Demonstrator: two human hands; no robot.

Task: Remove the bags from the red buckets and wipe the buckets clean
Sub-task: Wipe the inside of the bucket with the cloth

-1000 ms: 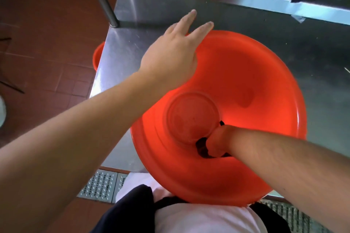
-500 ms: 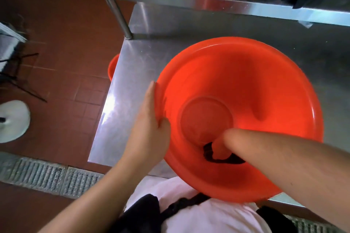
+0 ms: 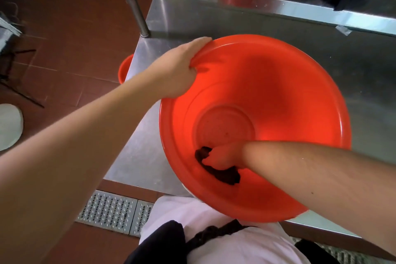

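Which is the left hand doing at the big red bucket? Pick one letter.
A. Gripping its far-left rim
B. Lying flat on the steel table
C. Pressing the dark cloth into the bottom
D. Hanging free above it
A: the left hand curls over the far-left rim of the red bucket, while the right hand holds the dark cloth low inside it.

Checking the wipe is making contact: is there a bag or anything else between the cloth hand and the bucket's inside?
Nothing visible. The right hand grips a dark cloth directly against the bare inner wall of the red bucket; no bag shows. The left hand holds the rim.
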